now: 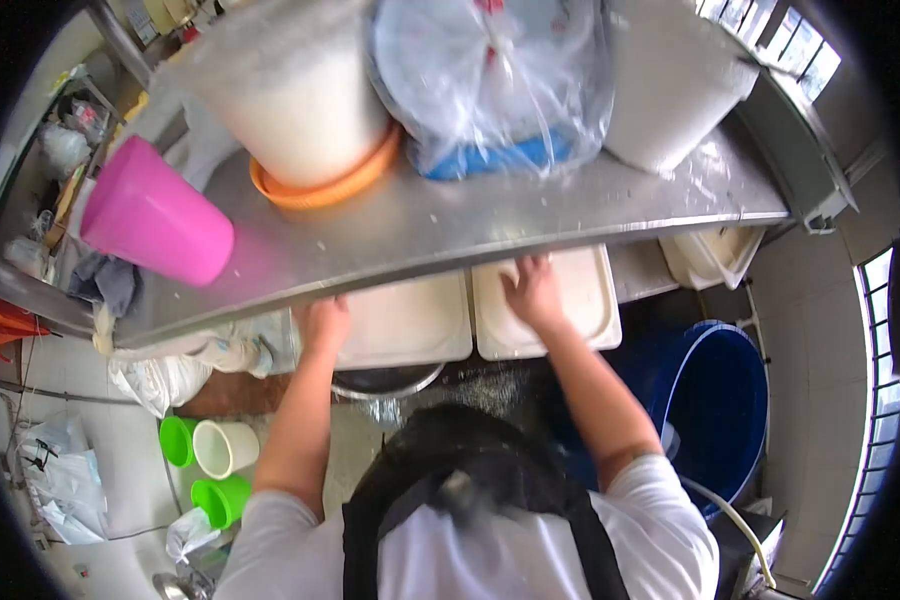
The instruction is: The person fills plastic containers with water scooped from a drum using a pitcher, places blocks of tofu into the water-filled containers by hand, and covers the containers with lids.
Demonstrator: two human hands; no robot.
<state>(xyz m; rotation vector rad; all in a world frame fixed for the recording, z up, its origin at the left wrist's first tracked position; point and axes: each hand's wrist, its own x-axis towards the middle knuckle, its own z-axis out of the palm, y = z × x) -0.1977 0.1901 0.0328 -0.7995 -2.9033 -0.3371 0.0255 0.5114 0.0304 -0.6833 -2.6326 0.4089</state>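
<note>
Two white, shallow rectangular trays or lids lie side by side below a steel shelf: a left white tray (410,325) and a right white tray (580,315). My right hand (536,297) reaches over the right one, thumb apart from the fingers, holding nothing that I can see. At the left side of the other tray is my left hand (322,326). The shelf edge hides most of its fingers, so whether it grips the rim does not show. A round metal basin (390,382) shows partly under the left tray.
The steel shelf (450,225) crosses above my hands, bearing a pink bucket (160,212), white tubs and a bagged blue-lidded container (495,90). A large blue barrel (715,410) stands at right. Green buckets (222,500) and a cream bucket (226,448) are at lower left.
</note>
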